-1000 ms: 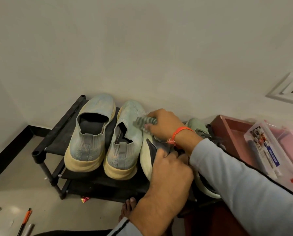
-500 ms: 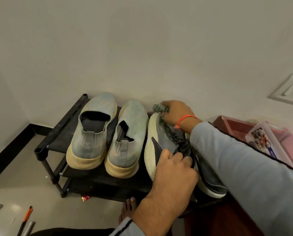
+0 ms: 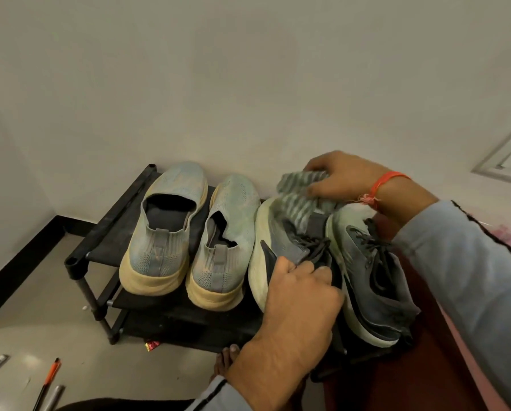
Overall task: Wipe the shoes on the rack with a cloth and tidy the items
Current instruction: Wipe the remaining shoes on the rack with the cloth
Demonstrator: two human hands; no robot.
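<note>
While the grey laced shoe (image 3: 281, 241) on the black rack (image 3: 105, 250) is gripped at its collar by the left hand (image 3: 301, 295), a striped cloth (image 3: 301, 197) is held against its toe in the curled fingers of the right hand (image 3: 346, 176).

The left hand (image 3: 300, 295) hides the heel of the grey laced shoe (image 3: 281, 232). Right of that shoe, the wall socket (image 3: 509, 160) is cut by the frame edge, and the pink things beside the sleeve (image 3: 467, 262) are too blurred to identify.

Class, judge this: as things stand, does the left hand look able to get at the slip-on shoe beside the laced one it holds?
Probably yes. The left hand grips the laced shoe; the slip-on shoe stands right beside it, nothing between, but it must let go first.
</note>
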